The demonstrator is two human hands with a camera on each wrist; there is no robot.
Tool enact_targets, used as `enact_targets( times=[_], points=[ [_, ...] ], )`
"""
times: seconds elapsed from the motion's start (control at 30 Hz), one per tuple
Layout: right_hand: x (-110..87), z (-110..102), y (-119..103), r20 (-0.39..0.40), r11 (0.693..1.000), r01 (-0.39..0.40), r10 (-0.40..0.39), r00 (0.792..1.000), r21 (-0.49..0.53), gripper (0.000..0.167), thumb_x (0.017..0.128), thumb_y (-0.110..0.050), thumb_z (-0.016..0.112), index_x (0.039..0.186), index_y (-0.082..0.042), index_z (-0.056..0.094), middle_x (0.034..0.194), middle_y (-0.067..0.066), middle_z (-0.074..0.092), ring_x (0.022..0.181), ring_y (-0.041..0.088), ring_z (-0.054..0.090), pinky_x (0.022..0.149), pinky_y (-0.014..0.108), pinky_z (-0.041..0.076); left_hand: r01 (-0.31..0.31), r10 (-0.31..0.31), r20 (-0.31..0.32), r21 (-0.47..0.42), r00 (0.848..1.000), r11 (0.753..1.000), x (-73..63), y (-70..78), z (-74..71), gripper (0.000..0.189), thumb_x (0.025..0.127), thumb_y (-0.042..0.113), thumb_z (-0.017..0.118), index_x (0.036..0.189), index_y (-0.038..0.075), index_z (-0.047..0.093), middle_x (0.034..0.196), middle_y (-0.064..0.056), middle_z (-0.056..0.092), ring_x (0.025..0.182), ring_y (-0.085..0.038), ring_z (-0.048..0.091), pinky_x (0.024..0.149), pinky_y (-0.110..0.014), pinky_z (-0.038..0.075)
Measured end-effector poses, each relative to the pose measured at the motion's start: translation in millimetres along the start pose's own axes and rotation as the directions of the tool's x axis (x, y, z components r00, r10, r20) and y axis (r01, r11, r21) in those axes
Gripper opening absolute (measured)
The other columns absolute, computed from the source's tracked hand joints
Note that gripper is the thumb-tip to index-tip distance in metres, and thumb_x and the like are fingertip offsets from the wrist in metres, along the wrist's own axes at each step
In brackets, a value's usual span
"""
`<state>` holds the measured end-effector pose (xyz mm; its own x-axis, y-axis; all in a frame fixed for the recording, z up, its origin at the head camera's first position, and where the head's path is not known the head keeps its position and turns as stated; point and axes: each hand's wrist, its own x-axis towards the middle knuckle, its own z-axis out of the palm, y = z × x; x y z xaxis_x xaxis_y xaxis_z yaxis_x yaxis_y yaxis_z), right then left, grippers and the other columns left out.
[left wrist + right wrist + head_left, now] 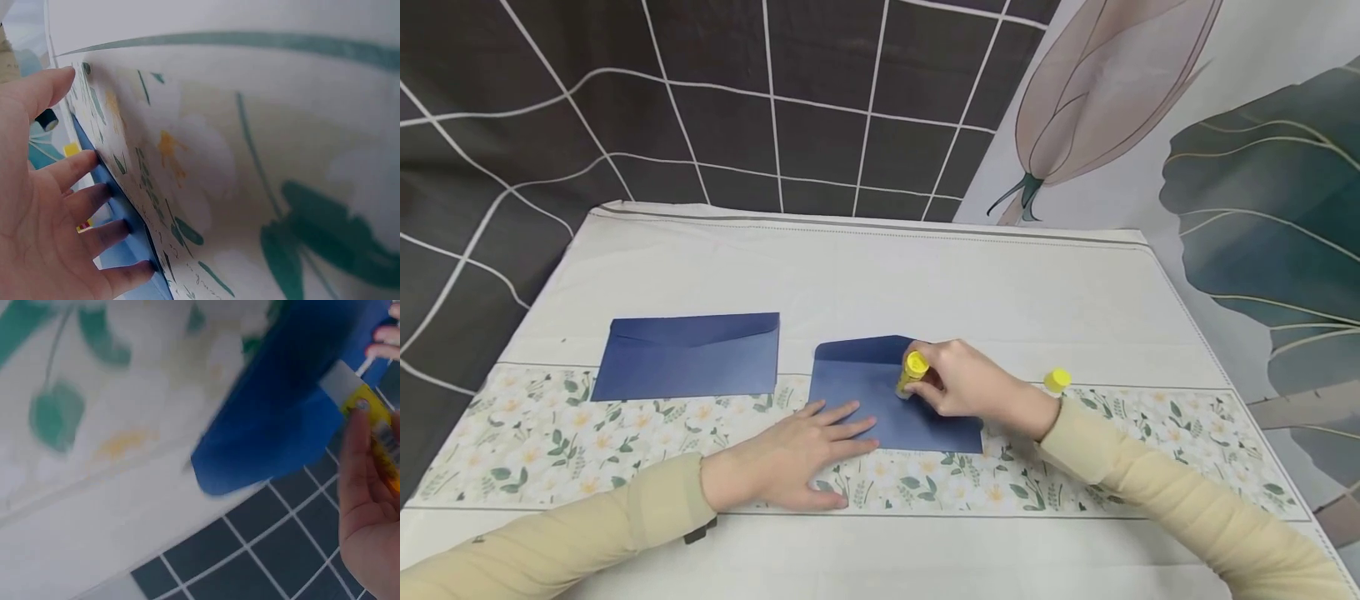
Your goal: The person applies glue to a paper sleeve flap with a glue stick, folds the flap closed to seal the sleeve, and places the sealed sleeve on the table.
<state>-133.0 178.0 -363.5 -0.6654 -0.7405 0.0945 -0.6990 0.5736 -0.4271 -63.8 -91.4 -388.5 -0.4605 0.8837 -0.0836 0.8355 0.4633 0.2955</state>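
Note:
A dark blue envelope (857, 392) lies on the table with its flap raised on the far side. My left hand (801, 458) is spread flat, its fingertips resting on the envelope's near left part; the left wrist view shows those fingers (100, 237) straight along the blue edge. With thumb and fingers, my right hand (966, 383) grips a yellow glue stick (913, 372), tilted, its lower end at the envelope just below the flap fold. In the right wrist view the glue stick (369, 412) points its whitish end toward the blue paper.
A second blue envelope (692, 360), flap folded down, lies to the left. The yellow cap (1057, 381) stands right of my right wrist. A white tablecloth (850, 267) with a floral band covers the table; a dark gridded curtain (715, 125) hangs behind its far edge.

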Motion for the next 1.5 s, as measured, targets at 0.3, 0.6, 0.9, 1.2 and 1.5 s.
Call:
enact_targets(
  times=[0.3,0.6,0.9,1.2,1.5],
  points=[
    [21.2,2.0,9.9,-0.072,1.000,0.019,-0.019,0.997,-0.008,0.016,0.088,-0.016,0.068,0.099,-0.006,0.062,0.073,-0.003,0.064,0.052,-0.001,0.047,0.048,0.015,0.044,-0.001,0.001,0.000,0.002,1.000,1.000,1.0,-1.1,-1.5,0.067,0.089,0.051,0.058,0.145,0.018,0.044,0.153,-0.006,0.038,0.143,-0.033,0.031,0.108,-0.060,0.034],
    [57.8,19.5,-4.7,-0.058,0.995,0.094,-0.093,0.994,0.019,0.018,0.091,-0.017,0.065,0.103,-0.005,0.061,0.075,-0.001,0.065,0.054,0.000,0.051,0.051,0.011,0.044,0.005,-0.005,0.004,0.010,1.000,1.000,2.9,-0.7,-1.8,0.067,0.088,0.052,0.058,0.145,0.018,0.044,0.153,-0.005,0.038,0.144,-0.032,0.030,0.108,-0.060,0.034],
    [86.7,30.0,-20.1,-0.039,0.990,0.135,-0.133,0.990,0.035,0.018,0.091,-0.019,0.065,0.102,-0.005,0.060,0.071,-0.001,0.064,0.054,0.001,0.053,0.052,0.011,0.043,0.011,-0.011,0.005,0.016,1.000,1.000,2.3,-0.7,-0.9,0.067,0.088,0.052,0.058,0.145,0.019,0.045,0.153,-0.005,0.039,0.144,-0.031,0.031,0.109,-0.060,0.034],
    [98.7,37.2,-24.9,-0.048,0.988,0.147,-0.145,0.988,0.041,0.022,0.093,-0.021,0.063,0.106,-0.004,0.059,0.071,0.000,0.064,0.055,0.003,0.056,0.055,0.010,0.044,0.014,-0.014,0.006,0.012,1.000,1.000,1.4,-0.6,0.0,0.067,0.088,0.052,0.058,0.145,0.019,0.044,0.153,-0.004,0.038,0.144,-0.030,0.031,0.109,-0.060,0.034],
    [96.1,31.4,-29.0,0.039,0.986,0.159,-0.161,0.986,0.058,0.020,0.092,-0.020,0.064,0.105,-0.005,0.061,0.076,-0.001,0.066,0.056,0.001,0.055,0.055,0.010,0.044,0.017,-0.017,0.015,0.016,1.000,1.000,1.0,-0.2,0.4,0.067,0.088,0.052,0.058,0.145,0.019,0.044,0.153,-0.005,0.038,0.143,-0.031,0.032,0.109,-0.059,0.034]
  ],
)
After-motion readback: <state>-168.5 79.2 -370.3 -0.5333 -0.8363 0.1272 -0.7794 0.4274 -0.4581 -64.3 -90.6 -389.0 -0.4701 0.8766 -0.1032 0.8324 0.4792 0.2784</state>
